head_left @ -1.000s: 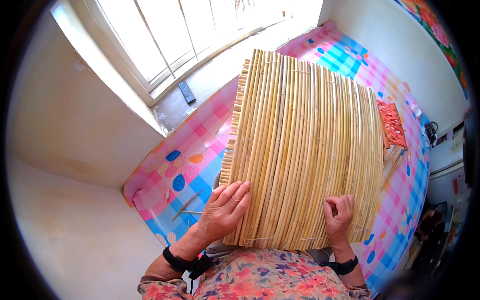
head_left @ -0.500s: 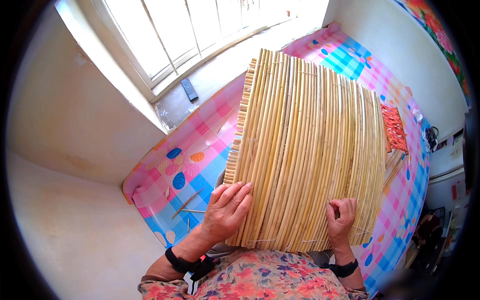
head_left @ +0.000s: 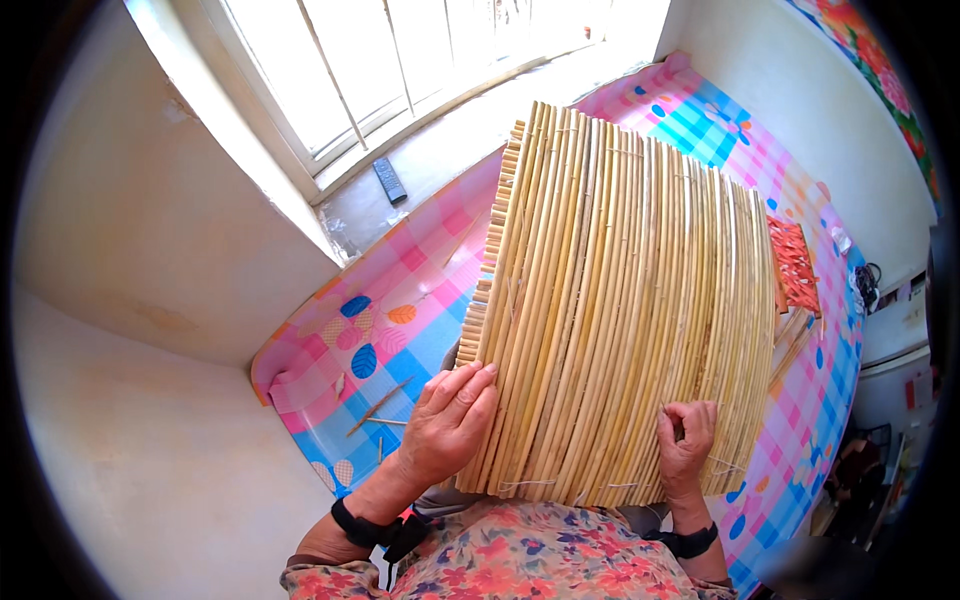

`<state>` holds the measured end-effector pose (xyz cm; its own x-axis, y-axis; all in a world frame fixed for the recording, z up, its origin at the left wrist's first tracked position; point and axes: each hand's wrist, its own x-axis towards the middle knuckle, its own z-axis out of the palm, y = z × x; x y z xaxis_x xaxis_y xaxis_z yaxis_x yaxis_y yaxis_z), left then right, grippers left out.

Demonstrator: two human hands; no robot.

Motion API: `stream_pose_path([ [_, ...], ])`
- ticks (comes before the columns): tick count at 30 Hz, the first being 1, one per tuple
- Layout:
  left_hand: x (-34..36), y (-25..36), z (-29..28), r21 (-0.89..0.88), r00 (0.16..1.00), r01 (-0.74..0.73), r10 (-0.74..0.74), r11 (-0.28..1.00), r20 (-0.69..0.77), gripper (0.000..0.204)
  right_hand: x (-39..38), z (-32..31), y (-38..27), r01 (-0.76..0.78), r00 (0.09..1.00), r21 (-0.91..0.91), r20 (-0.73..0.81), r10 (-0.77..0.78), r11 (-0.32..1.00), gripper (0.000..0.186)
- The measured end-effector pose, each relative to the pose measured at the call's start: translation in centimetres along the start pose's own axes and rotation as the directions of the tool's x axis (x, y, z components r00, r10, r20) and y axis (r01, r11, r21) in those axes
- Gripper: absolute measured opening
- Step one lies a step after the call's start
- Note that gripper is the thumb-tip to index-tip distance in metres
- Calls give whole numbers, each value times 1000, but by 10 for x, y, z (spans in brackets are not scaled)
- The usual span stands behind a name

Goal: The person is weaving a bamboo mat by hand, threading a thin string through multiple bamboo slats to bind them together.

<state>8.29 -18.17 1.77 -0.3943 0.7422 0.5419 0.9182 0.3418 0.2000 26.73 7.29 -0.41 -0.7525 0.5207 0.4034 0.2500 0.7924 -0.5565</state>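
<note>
Sheeting (head_left: pixel 425 290), pink-and-blue plaid, lies under a mat (head_left: pixel 610 320) of straw-coloured sticks at the person's lap. The left hand (head_left: pixel 450 420), fingers together, thumb hidden, lies on the mat's left edge; the right hand (head_left: pixel 686 442) curls its fingers inward over the near right part. I cannot tell whether either grips. Loose sticks (head_left: pixel 379 407) lie at left.

Wore a loose cloth top printed with red, pink and dark-blue flowers on a beige ground (head_left: pixel 535 555), with a brownish edge at the left sleeve (head_left: pixel 305 562). Carried a flat black strap (head_left: pixel 357 523) around the left forearm near the wrist, with a bulky black end piece (head_left: pixel 406 538), and a matching black strap (head_left: pixel 690 543) near the right wrist. Showed some plain grey legwear (head_left: pixel 436 499) past the hem.
</note>
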Motion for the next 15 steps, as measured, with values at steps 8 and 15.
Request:
stream_pose_path([
  [8, -2, -2, 4, -128, 997, 61, -66, 990, -34, 19, 2, 0, -2, 1, 1000, 3, -3, -1, 1000, 16],
  [15, -1, -7, 1, -311, 979, 157, -190, 937, -79, 19, 2, 0, -1, 13, 1000, 8, -3, -13, 1000, 16],
])
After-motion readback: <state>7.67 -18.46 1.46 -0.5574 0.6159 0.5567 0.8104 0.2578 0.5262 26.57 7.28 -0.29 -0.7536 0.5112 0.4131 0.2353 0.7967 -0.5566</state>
